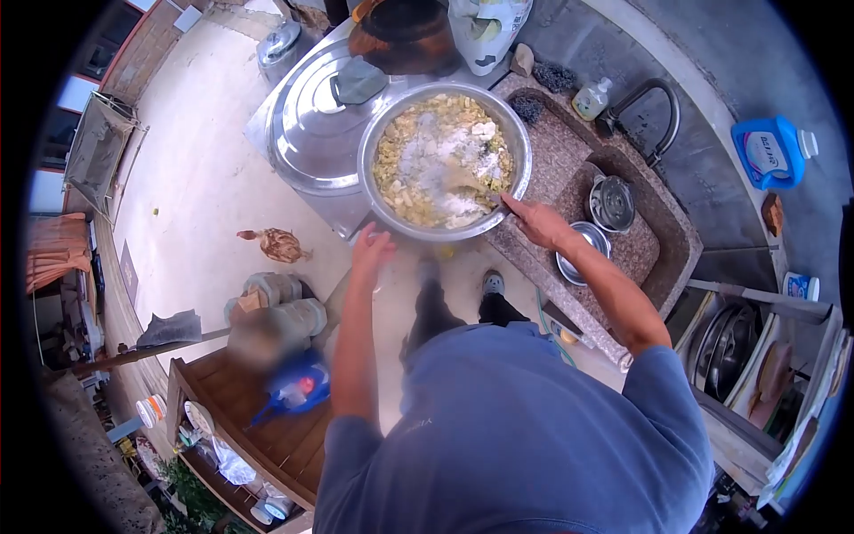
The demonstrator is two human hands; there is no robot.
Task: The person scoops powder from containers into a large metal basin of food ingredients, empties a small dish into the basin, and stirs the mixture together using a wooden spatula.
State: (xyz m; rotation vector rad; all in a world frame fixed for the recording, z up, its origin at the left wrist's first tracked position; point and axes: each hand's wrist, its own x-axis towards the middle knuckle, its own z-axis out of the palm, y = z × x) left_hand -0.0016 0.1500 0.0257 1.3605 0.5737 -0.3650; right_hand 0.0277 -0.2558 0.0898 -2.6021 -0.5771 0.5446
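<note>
Metal bowl (pixel 522 160): full of chopped food (pixel 397 151), white powdery stuff (pixel 461 153) on top, stone sink (pixel 567 142) to its right
Right hand (pixel 530 221): gripping a utensil (pixel 498 199) at the bowl's rim
Left hand (pixel 370 249): kinda blurry, fingers spread, near the bowl

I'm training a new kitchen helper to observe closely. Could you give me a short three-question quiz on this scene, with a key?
1. Which hand holds the utensil that dips into the large metal basin?
2. True or false: the basin is empty.
3. Fill in the blank: the clear bottle stands right next to the curved ____.

Key
1. The right hand; the left hand is open near the basin's rim.
2. False; it holds chopped food with what looks like white powder on top.
3. Tap.
</note>
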